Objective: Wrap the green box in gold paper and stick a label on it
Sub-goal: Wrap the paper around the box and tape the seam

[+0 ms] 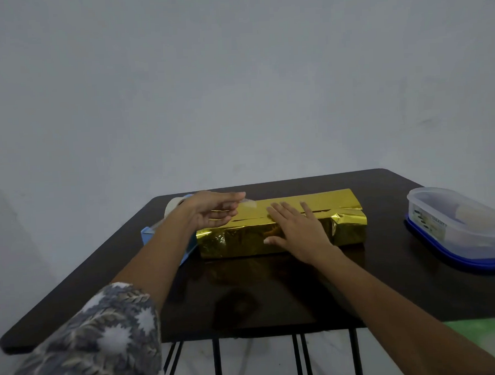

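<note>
green box [283,238] is fully covered in gold paper [307,201], no green showing. it lies lengthwise toward 12 o'clock on the dark table [246,299]. the top seam [322,211] runs 9 to 3 o'clock, with small gaps near the 3 o'clock end.

step in hand looks like taping the seam. keep the palm pressing so the overlap can't spring up, lay the tape across the seam rather than along it, and rub from the middle out. the foil probably creases and slips easily.

right hand [296,230] is flat with fingers straight, pressing the box top at centre. left hand [213,210] hovers over the box's 9 o'clock end and seems to pinch a clear tape piece [248,202] at its fingertips, not yet stuck down.

no label seen. blue tape dispenser [148,235] sits at 9 o'clock, just beside the box. plastic tub [457,228] sits at 3 o'clock, well apart.
</note>
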The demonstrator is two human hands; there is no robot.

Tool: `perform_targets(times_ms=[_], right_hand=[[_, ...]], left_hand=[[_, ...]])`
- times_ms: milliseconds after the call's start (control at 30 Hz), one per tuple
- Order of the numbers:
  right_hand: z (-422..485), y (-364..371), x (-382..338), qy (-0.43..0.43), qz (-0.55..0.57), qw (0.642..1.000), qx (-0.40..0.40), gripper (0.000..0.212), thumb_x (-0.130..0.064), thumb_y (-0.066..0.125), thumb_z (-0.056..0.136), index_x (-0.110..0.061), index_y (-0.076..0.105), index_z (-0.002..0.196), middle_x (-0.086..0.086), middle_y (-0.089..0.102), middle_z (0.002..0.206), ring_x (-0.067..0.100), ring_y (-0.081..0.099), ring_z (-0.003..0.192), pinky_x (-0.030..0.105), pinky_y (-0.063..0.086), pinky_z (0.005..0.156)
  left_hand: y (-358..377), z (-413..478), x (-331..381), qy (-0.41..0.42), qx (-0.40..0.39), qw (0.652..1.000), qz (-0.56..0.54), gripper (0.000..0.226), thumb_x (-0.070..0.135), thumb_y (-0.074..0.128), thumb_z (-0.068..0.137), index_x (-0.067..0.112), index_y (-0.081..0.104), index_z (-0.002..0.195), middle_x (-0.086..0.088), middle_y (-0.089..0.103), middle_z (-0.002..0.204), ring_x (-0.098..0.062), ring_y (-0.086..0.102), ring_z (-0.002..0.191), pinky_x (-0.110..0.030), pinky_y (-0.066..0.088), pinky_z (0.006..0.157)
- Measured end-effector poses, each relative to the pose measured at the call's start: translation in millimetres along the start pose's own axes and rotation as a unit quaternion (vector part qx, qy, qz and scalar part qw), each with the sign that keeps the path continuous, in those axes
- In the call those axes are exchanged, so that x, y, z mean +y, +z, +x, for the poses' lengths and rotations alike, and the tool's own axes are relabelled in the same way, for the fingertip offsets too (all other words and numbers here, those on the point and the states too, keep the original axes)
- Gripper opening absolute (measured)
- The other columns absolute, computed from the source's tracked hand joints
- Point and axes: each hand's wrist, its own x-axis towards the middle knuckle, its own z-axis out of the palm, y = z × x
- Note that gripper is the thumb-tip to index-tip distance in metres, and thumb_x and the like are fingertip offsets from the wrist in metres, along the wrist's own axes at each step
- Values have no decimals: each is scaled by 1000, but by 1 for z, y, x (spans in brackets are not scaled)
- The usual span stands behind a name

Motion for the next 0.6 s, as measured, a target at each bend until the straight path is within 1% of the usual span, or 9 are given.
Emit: perform_targets(times_ms=[33,100,200,333,467,600], right_hand=[[-1,1,0,0,1,1000,9,72,-60,27,92,-23,10,151,-2,9,159,15,4,147,43,-4,117],[-3,2,-1,1,9,1000,21,67,-57,30,94,-24,13,150,-3,12,159,15,7,147,42,-2,117],[-6,4,-2,3,16,999,32,65,-54,31,95,-24,15,150,-3,15,158,15,10,146,41,0,117],[-7,4,-3,8,22,999,43,65,-55,29,95,-24,17,150,-4,17,158,15,12,146,40,0,118],[-8,4,-3,7,35,998,48,64,-55,30,95,-24,19,149,-4,19,157,15,13,145,40,1,118],[-8,4,-2,7,34,998,48,64,-56,30,94,-25,19,149,-4,19,157,14,14,145,39,1,118]], left_hand=[[5,3,1,-4,9,1000,12,37,29,82,68,11,67,96,1,67,74,-10,64,70,-18,53,53],[12,8,2,-10,29,998,45,34,27,82,69,9,65,92,-1,66,76,-11,63,70,-18,52,51],[18,14,-1,-19,52,994,93,26,24,81,72,8,64,84,-2,65,75,-12,62,70,-19,51,53],[19,18,-4,-16,68,991,110,27,25,80,73,8,64,86,-2,65,75,-10,62,68,-17,50,52],[21,20,-3,-15,78,988,130,26,25,79,74,8,62,83,-3,65,77,-10,61,68,-17,50,54],[24,20,-2,-11,88,983,158,25,23,80,74,8,61,79,-3,63,75,-10,60,63,-14,49,44]])
